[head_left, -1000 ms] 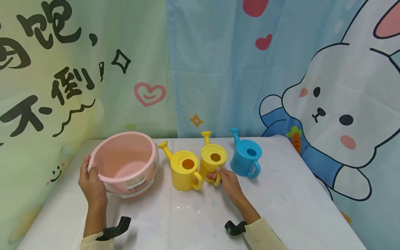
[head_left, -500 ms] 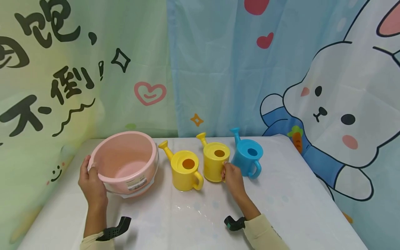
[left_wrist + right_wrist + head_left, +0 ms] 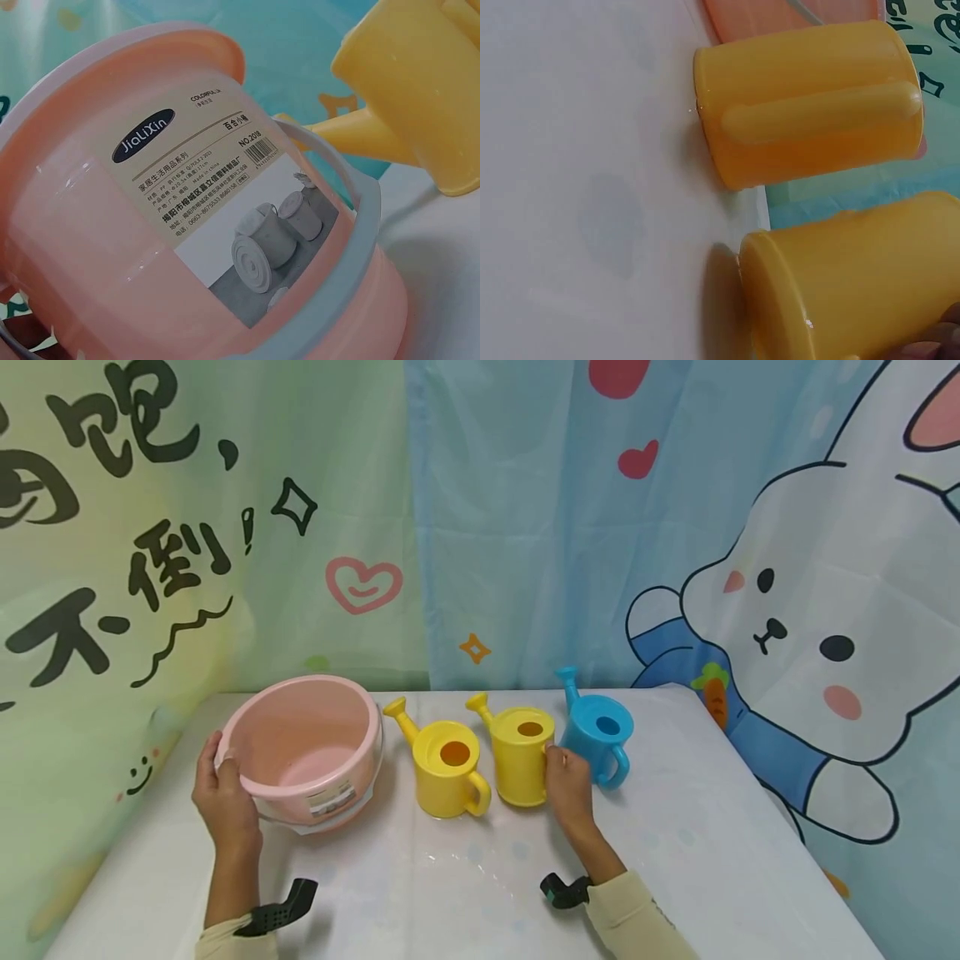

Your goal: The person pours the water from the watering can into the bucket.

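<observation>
Gripping the middle yellow watering can [image 3: 521,764], the right hand [image 3: 570,787] has it between the left yellow can [image 3: 442,785] and the blue can [image 3: 600,745], left hand [image 3: 228,802] clasping the pink bucket [image 3: 300,727] by its rim; a sideways swing could knock either neighbour over

A staged tabletop setting, kind of room unclear. A cartoon-rabbit curtain [image 3: 495,527] hangs right behind a white-covered table [image 3: 450,902]
</observation>
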A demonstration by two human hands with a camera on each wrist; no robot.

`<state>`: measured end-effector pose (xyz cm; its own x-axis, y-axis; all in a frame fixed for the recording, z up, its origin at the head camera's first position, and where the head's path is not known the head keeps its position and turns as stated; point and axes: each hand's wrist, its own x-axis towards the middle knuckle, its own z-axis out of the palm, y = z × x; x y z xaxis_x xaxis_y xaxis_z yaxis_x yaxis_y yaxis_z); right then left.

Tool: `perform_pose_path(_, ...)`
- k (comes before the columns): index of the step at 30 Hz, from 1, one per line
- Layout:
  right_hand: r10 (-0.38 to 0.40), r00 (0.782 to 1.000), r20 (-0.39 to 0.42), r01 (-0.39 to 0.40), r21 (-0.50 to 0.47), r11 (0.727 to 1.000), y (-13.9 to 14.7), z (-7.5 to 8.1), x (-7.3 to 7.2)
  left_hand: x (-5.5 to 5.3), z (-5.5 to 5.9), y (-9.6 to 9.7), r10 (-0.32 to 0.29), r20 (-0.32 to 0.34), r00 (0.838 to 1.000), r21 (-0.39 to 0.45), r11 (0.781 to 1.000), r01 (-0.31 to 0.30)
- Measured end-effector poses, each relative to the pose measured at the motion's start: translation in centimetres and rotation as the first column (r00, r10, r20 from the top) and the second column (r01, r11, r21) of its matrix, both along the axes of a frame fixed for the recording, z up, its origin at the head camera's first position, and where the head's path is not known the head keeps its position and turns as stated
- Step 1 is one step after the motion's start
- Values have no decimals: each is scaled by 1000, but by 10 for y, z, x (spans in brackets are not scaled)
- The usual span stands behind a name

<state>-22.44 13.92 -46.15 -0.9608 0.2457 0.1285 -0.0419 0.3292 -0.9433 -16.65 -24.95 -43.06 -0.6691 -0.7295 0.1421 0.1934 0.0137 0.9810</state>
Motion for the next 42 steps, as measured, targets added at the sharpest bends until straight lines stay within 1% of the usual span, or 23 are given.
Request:
perform_pose_path(8,-12,999,-53,13,21,1000,6,-3,2,0,1,-1,-17,15,1000,-12,1000,18)
perform_pose_path(13,-11,998,-59,11,9,1000,13,-2,0,0,1,-1,-26,18,1000,-17,1000,26)
perform_pose_path(16,-2,999,-52,1,-12,1000,17,1,-2,0,0,0,-29,19,999,-18,999,29)
perform_pose_path(19,13,999,-35,-14,-38,999,19,9,-3,1,-1,-1,-28,22,999,-19,999,29)
perform_pose_path(23,37,999,-17,-38,-117,992,22,25,0,1,-1,-1,-28,20,999,-13,1000,28)
perform_pose_path(25,47,999,-24,-50,-163,985,25,33,2,0,-1,-1,-29,22,999,-12,999,30)
perform_pose_path(29,62,996,-61,-74,-220,973,29,50,8,0,-2,-1,-33,32,999,-17,999,34)
perform_pose_path(34,86,992,-88,-106,-262,959,29,65,14,0,-2,-2,-41,33,999,-19,999,41)
perform_pose_path(42,163,980,-110,-188,-273,944,20,78,21,1,-1,-2,-41,41,998,-27,999,42)
